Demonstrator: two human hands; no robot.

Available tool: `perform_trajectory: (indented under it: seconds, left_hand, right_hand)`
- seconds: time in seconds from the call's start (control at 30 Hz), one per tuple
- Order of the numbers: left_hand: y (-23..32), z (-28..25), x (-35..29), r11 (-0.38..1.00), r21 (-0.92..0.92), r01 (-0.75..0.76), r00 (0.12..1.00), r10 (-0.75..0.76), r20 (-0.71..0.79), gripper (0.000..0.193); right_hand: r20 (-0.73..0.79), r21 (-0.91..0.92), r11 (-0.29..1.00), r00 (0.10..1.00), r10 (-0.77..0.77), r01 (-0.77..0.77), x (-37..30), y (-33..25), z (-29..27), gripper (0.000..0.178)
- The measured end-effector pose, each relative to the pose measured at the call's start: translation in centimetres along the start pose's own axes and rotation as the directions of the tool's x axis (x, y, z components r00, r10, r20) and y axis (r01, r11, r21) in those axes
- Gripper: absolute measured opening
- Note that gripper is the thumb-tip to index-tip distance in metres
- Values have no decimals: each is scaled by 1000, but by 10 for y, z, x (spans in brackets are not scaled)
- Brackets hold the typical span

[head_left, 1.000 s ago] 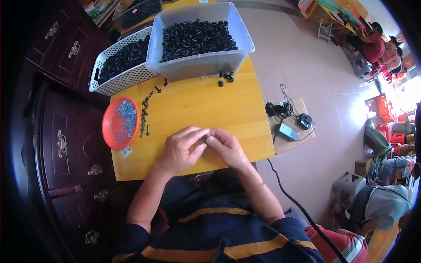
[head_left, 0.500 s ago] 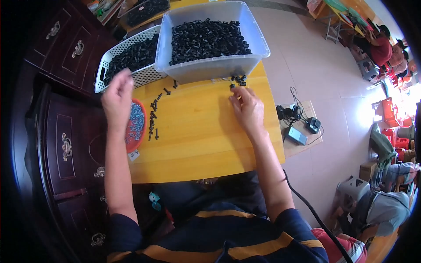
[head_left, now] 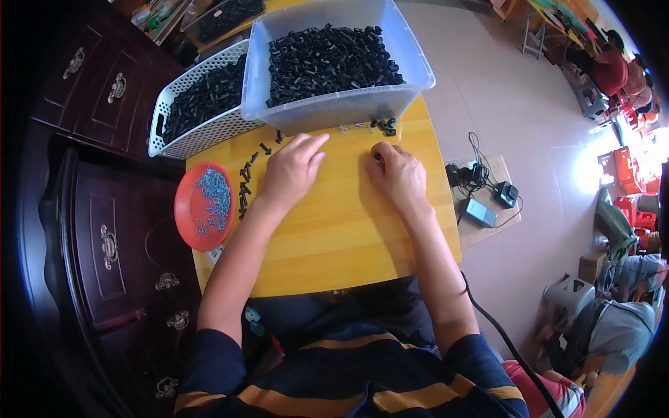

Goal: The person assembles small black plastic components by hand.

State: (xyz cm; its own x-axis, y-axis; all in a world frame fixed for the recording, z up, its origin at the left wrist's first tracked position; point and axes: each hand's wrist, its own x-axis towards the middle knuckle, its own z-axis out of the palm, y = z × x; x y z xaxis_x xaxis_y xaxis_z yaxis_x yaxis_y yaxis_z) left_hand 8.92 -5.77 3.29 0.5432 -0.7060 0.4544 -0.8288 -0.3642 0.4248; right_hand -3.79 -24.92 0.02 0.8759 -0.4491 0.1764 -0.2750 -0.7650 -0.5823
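My left hand [head_left: 294, 168] hangs over the middle of the yellow tabletop [head_left: 313, 237], fingers stretched to the right and thumb apart; nothing shows in it. To the right, my right hand [head_left: 403, 174] is closed in a pinch, with a small black plastic piece [head_left: 378, 157] partly showing between thumb and forefinger. Several loose black pieces [head_left: 389, 131] lie just beyond it, beside a few small silver screws [head_left: 359, 126]. A curved row of black stemmed parts [head_left: 245, 173] runs left of my left hand, partly hidden by that arm. An orange-red plate [head_left: 187, 221] holds many small silvery screws [head_left: 214, 195].
A translucent bin [head_left: 418, 78] full of black pieces stands at the table's far edge. Left of it is a white perforated basket [head_left: 209, 134] of black parts. Dark drawers [head_left: 104, 258] border the left. At the right, a low stand [head_left: 488, 233] carries cables and small devices. People sit farther right.
My left hand has moved right and nearer, from the white basket's near edge to mid-table, uncovering the plate. My right hand has shifted only slightly, still pinching.
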Motion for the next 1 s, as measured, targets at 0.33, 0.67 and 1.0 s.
perform_trajectory:
  seconds: [0.33,0.67,1.0]
  left_hand:
    - [-11,44,25,987,155,-37,998,27,64,24]
    - [1,50,26,970,244,24,999,-31,27,22]
    - [-6,53,30,972,234,-31,1000,31,5,21]
  right_hand:
    - [-4,22,1000,1000,-7,7,-3,16,-12,17]
    - [-59,220,974,998,-37,50,-15,17,-33,10]
    - [-58,337,941,998,-6,25,-53,12,-45,11]
